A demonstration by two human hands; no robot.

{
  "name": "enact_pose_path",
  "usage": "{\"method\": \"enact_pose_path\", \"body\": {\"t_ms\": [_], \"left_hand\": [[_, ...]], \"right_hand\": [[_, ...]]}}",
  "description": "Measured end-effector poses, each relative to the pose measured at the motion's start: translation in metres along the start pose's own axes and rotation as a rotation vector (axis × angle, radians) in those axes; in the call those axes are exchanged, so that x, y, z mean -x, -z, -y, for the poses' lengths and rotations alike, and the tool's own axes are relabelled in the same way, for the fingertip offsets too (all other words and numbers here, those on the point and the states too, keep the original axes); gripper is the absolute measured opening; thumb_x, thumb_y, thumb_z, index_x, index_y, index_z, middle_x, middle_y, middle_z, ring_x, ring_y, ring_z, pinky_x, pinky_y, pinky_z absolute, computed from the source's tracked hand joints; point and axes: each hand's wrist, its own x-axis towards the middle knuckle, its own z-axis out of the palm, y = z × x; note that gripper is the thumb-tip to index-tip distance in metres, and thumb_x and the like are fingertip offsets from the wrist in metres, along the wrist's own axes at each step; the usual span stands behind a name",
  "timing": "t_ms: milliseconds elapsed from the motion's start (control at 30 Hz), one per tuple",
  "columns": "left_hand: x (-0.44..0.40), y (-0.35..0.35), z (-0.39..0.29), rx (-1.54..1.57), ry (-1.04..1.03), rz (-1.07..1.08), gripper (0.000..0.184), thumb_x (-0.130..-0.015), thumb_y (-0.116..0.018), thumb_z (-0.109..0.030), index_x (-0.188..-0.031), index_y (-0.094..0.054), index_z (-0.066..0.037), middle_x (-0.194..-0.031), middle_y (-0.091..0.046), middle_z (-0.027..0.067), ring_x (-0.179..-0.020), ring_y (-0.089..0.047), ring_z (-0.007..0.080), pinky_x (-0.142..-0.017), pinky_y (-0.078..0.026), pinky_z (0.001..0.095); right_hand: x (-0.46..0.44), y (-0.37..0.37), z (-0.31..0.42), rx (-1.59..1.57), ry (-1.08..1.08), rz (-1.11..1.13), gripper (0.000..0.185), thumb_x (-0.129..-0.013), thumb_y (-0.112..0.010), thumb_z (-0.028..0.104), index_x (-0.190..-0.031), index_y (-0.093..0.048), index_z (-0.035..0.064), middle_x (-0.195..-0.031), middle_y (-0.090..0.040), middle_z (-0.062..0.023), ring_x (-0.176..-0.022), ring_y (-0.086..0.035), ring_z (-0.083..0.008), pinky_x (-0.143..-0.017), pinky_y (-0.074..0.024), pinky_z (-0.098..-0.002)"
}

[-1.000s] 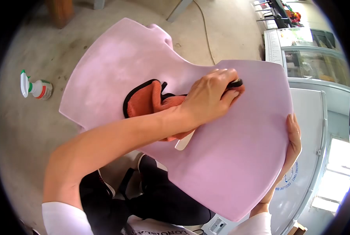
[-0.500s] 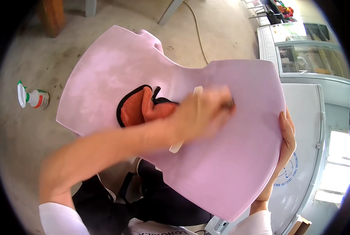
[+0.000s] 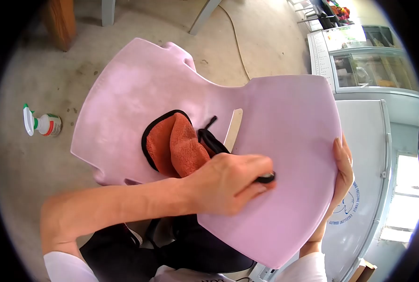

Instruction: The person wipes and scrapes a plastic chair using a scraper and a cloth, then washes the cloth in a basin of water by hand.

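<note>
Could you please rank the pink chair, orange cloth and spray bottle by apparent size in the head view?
Pink chair
Orange cloth, partly covered
Spray bottle, which is farther from the camera

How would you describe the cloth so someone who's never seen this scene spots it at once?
Find the large lilac chair shell filling the middle of the view. Near its centre, the left hand grips part of a bunched cloth. Fuzzy orange-red fabric edged in black sets it apart from the smooth lilac plastic and the bare hand.
</note>
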Motion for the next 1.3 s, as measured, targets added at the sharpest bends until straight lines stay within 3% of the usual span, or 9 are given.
{"method": "enact_pose_path", "body": {"t_ms": [233,400,500,667,800,1000,1067,1167,1300], "left_hand": [[-0.072,-0.001,0.03,-0.214,-0.01,-0.266,0.01,-0.081,-0.062,-0.003,-0.09,-0.058,0.0,-0.081,-0.058,0.0224,-0.07,-0.058,0.0379,-0.061,-0.047,0.0388],[-0.014,-0.012,-0.014,0.125,-0.145,0.012,0.012,-0.079,-0.064,-0.004,-0.086,-0.056,0.002,-0.081,-0.059,0.0179,-0.068,-0.058,0.036,-0.059,-0.047,0.0385],[-0.043,-0.022,0.015,-0.512,-0.396,-0.167,0.015,-0.085,-0.06,-0.01,-0.093,-0.056,0.002,-0.087,-0.06,0.0167,-0.073,-0.06,0.037,-0.066,-0.048,0.0432],[-0.093,0.024,0.087,-0.369,0.129,-0.512,0.016,-0.091,-0.055,-0.017,-0.096,-0.056,-0.002,-0.093,-0.064,0.0237,-0.082,-0.061,0.0412,-0.072,-0.048,0.0467],[-0.009,0.004,0.056,-0.227,0.315,-0.129,0.019,-0.089,-0.058,-0.015,-0.096,-0.054,0.002,-0.081,-0.062,0.0237,-0.074,-0.061,0.039,-0.067,-0.047,0.0431],[-0.017,-0.025,0.013,-0.104,-0.172,-0.01,0.013,-0.085,-0.062,-0.007,-0.091,-0.055,0.002,-0.076,-0.056,0.0182,-0.069,-0.058,0.0347,-0.062,-0.047,0.0406],[-0.048,-0.025,0.046,-0.826,-0.404,-0.3,0.013,-0.084,-0.06,-0.009,-0.091,-0.052,0.0,-0.08,-0.057,0.0178,-0.075,-0.06,0.0392,-0.068,-0.048,0.0461],[-0.06,-0.018,0.039,-0.233,-0.004,-0.266,0.01,-0.084,-0.061,-0.007,-0.089,-0.057,0.0,-0.075,-0.056,0.015,-0.072,-0.059,0.0384,-0.063,-0.048,0.044],[-0.026,-0.022,-0.01,0.039,-0.076,0.06,0.009,-0.086,-0.059,-0.007,-0.091,-0.055,0.0,-0.082,-0.06,0.0204,-0.073,-0.06,0.0417,-0.062,-0.048,0.0431]], "right_hand": [[-0.008,-0.003,0.018,-0.285,-0.326,-0.052,0.049,-0.092,-0.052,0.022,-0.132,-0.05,-0.0069,-0.131,-0.054,-0.0182,-0.112,-0.056,-0.0156,-0.096,-0.0429,-0.0243],[-0.004,-0.013,0.031,-0.165,-0.226,0.023,0.052,-0.092,-0.05,0.023,-0.134,-0.047,-0.007,-0.126,-0.056,-0.0157,-0.112,-0.056,-0.016,-0.098,-0.0418,-0.0248],[-0.009,-0.014,0.024,-0.331,-0.314,-0.023,0.053,-0.092,-0.05,0.024,-0.134,-0.047,-0.0073,-0.127,-0.056,-0.0165,-0.112,-0.056,-0.0171,-0.098,-0.0413,-0.0252],[-0.041,-0.004,0.02,-0.234,-0.247,0.149,0.055,-0.084,-0.055,0.022,-0.129,-0.051,-0.009,-0.112,-0.063,-0.0169,-0.105,-0.059,-0.0186,-0.091,-0.0455,-0.023],[-0.058,-0.004,-0.01,-0.381,-0.242,0.164,0.055,-0.081,-0.056,0.02,-0.127,-0.051,-0.0095,-0.105,-0.064,-0.0172,-0.095,-0.063,-0.0175,-0.084,-0.0472,-0.0212],[-0.054,-0.003,-0.008,-0.456,-0.279,0.157,0.056,-0.083,-0.055,0.021,-0.128,-0.05,-0.0093,-0.108,-0.063,-0.0176,-0.095,-0.063,-0.0176,-0.084,-0.0475,-0.0218],[-0.053,-0.005,-0.007,-0.495,-0.291,0.159,0.056,-0.083,-0.056,0.022,-0.129,-0.05,-0.0092,-0.109,-0.063,-0.0175,-0.095,-0.063,-0.0178,-0.084,-0.0474,-0.022],[-0.059,0.003,-0.011,-0.376,-0.255,0.2,0.056,-0.085,-0.055,0.022,-0.13,-0.048,-0.0094,-0.111,-0.062,-0.0172,-0.097,-0.063,-0.0187,-0.085,-0.0473,-0.0232],[-0.056,0.001,-0.009,-0.505,-0.297,0.23,0.053,-0.084,-0.054,0.02,-0.128,-0.049,-0.0094,-0.111,-0.062,-0.0181,-0.099,-0.062,-0.0196,-0.086,-0.0472,-0.0245]]}}
